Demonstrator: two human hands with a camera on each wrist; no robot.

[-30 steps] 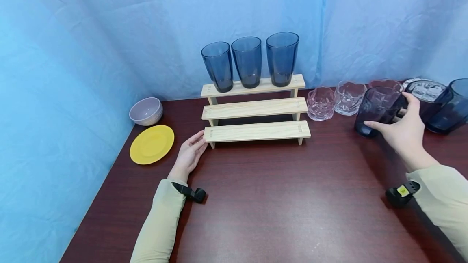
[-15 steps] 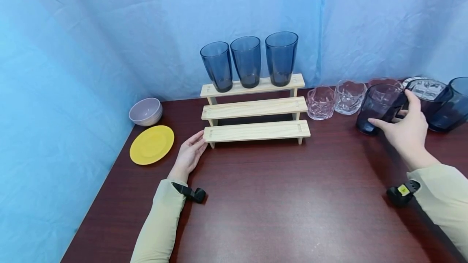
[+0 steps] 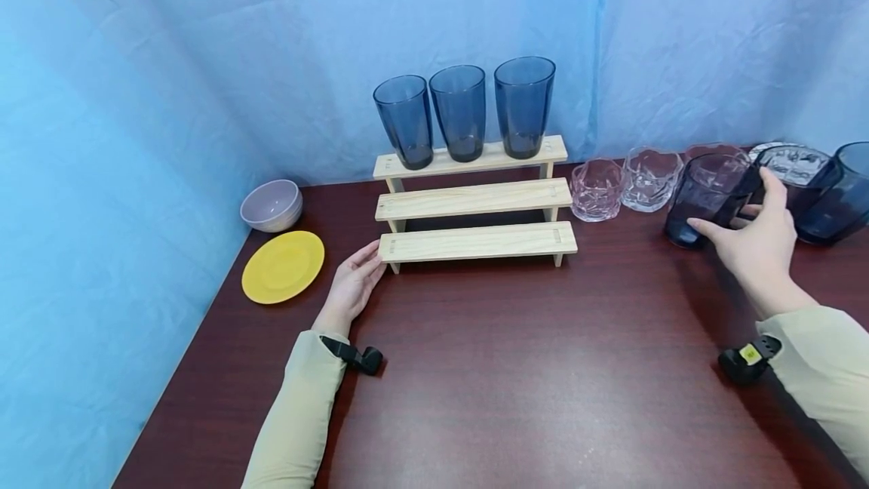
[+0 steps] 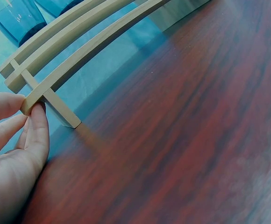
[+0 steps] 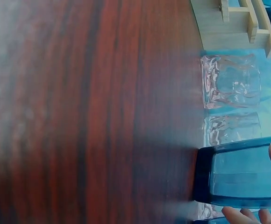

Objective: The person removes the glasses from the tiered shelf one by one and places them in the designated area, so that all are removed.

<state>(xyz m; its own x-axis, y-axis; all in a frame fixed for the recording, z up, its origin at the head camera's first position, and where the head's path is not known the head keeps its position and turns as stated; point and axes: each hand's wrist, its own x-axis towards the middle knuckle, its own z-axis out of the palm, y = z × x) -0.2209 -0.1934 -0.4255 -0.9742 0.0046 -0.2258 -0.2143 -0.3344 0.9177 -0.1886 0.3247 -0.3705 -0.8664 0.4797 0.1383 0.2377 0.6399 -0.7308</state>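
Edging slightly toward 2 o'clock, the right hand (image 3: 760,241) grips a glass (image 3: 699,201) at 3 o'clock from the rack (image 3: 475,242) — seemingly a small adjustment, bringing it no nearer the 3 glasses (image 3: 459,115) up top — while the left hand (image 3: 353,284) pinches the rack's 8 o'clock end.

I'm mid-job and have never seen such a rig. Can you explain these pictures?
No machine here: the hands are a person's. The wide view comes from a camera worn on the head, the other two from wrist cameras. The left hand pinches the lowest step of a wooden rack; the right hand holds a blue glass tumbler. Three similar tumblers stand on the top step. On the dark wooden table are a yellow plate, a lilac bowl, short textured glasses and, far right, further tumblers.
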